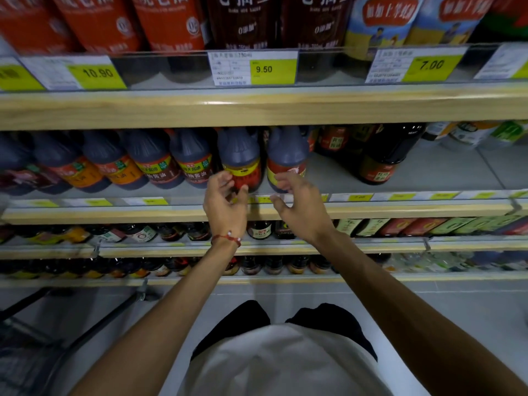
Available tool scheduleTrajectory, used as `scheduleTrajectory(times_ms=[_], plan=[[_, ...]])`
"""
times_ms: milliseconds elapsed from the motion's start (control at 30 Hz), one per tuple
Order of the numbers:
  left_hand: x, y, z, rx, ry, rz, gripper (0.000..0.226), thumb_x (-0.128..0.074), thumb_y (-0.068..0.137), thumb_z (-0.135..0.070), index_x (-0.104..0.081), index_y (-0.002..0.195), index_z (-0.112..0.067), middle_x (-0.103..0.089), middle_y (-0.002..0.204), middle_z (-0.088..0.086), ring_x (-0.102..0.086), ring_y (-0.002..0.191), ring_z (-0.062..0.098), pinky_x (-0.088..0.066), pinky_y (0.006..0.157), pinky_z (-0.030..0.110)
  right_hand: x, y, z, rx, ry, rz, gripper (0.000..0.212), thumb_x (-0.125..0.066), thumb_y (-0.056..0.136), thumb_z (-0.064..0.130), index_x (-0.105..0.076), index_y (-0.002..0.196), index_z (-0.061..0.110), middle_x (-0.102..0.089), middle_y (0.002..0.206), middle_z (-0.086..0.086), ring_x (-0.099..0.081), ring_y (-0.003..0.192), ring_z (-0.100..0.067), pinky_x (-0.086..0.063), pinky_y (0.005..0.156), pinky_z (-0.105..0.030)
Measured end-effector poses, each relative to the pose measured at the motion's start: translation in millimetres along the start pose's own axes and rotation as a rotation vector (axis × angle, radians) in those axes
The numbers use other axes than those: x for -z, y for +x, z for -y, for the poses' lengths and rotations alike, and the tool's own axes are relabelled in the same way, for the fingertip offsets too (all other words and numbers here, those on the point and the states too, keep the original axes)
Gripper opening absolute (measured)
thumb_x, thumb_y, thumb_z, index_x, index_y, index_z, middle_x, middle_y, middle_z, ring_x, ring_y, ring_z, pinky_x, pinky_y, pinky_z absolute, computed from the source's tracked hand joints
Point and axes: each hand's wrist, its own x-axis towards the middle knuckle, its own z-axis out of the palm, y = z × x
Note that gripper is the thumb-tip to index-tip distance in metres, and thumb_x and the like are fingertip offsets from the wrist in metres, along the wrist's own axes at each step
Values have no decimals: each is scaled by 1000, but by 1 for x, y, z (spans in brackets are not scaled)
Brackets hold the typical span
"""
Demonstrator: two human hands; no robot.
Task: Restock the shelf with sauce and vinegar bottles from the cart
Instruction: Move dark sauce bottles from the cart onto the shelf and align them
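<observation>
Hands [225,201] just before 2 btls [241,164]

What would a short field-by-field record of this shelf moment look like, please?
left hand: fingers loosely curled before the yellow-banded bottle, holding nothing
right hand: fingers spread before the red-labelled bottle, holding nothing
middle shelf: bare front space right of those two bottles
price tags: 10.90, 9.50, 7.00 on the upper rail
cart: edge visible lower left, contents unclear
</observation>
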Motion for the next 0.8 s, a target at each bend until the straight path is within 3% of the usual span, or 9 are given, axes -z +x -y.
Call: scheduleTrajectory(times_ms=[67,167,267,333,400,500,567,800], plan=[[5,7,2,45,-40,48,51,-75,90,-10,-53,136,-7,-62,130,7,-62,116,12,-56,89,19,-10,4,6,-23,10,107,53,-71,96,18,-52,144,9,-64,135,-12,-61,125,-25,-51,106,-45],[7,17,10,-3,-22,141,61,-72,88,-16,-48,144,-9,-57,141,7,-59,126,16,-53,94,20,-27,14,14,-66,26,133,67,-68,97,19,-38,156,12,-53,151,-12,-50,140,-30,-43,116,-48],[11,24,19,-52,45,178,61,-68,92,-7,-45,148,-7,-50,146,11,-59,125,19,-48,84,5,-42,29,23,-115,14,81,71,-67,97,13,-31,158,6,-49,153,-17,-46,142,-33,-38,118,-43],[12,27,25,-71,57,195,59,-66,94,-4,-45,149,-8,-49,147,11,-59,125,18,-47,81,3,-53,36,26,-114,5,40,68,-68,95,9,-36,154,3,-54,147,-20,-51,137,-37,-42,114,-46],[14,33,28,-66,49,194,59,-67,93,-8,-46,148,-9,-50,146,10,-59,126,19,-49,84,6,-60,40,25,-127,21,8,63,-68,94,6,-40,150,4,-58,141,-20,-55,132,-37,-45,110,-51],[15,44,28,-74,60,144,60,-69,88,-22,-51,144,-11,-57,141,8,-60,123,17,-54,100,30,-63,42,23,-116,-2,-3,57,-70,94,7,-46,145,1,-61,136,-19,-57,129,-37,-45,110,-48],[15,49,28,-65,42,108,55,-72,86,-24,-57,137,-11,-63,133,5,-63,117,15,-55,100,38,-65,44,24,-114,-26,-31,59,-74,93,14,-48,144,1,-62,133,-19,-57,126,-36,-45,108,-44],[16,62,40,-92,18,24,46,-80,84,-27,-69,125,-9,-72,115,3,-69,105,12,-58,95,40,-76,61,25,-109,26,-70,58,-75,92,14,-50,141,-1,-65,131,-21,-61,122,-38,-50,101,-43]])
